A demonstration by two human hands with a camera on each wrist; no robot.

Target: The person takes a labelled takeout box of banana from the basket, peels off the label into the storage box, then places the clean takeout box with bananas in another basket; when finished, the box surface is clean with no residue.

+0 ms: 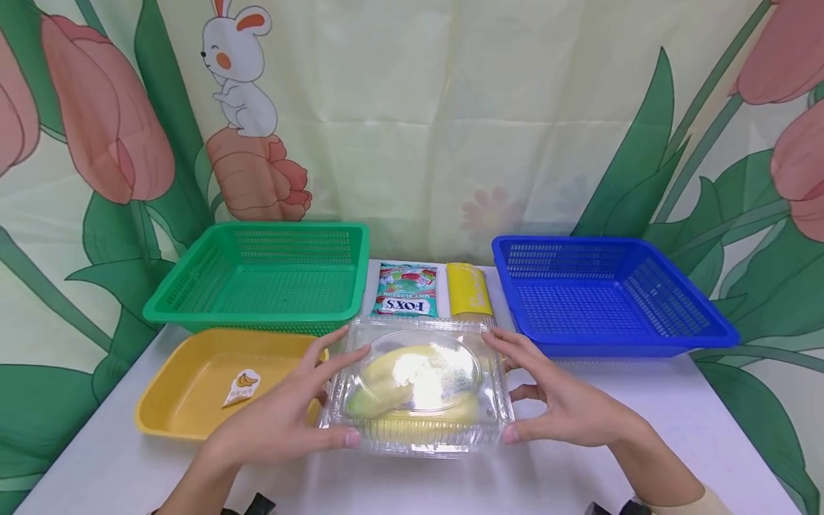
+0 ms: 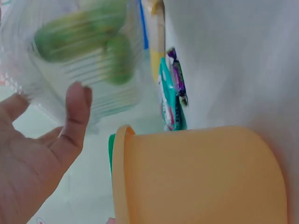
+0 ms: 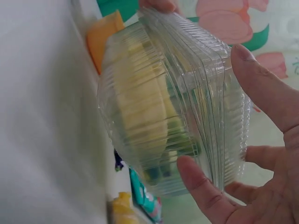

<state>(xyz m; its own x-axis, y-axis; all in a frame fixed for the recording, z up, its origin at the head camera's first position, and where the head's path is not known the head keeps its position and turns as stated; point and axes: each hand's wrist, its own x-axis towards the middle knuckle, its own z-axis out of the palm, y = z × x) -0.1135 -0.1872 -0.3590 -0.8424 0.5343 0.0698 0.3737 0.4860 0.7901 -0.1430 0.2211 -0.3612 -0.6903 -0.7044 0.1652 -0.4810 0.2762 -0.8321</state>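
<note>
A clear plastic clamshell box [image 1: 418,386] with yellow-green bananas inside sits at the table's front centre. My left hand [image 1: 344,393] holds its left side, thumb at the front corner and fingers over the lid's back edge. On the opposite side my right hand [image 1: 505,386] grips the same way. The right wrist view shows that hand's thumb [image 3: 196,182] and a finger [image 3: 261,84] pinching the box [image 3: 159,116] at its ribbed rim. In the left wrist view, the thumb [image 2: 74,116] lies against the box [image 2: 84,56].
A yellow tray [image 1: 187,386] bearing a banana sticker [image 1: 243,386] lies left of the box. Behind stand a green basket [image 1: 257,275] and a blue basket [image 1: 605,293], both empty. Between them lie a FOX'S candy bag [image 1: 407,290] and a yellow packet [image 1: 468,290].
</note>
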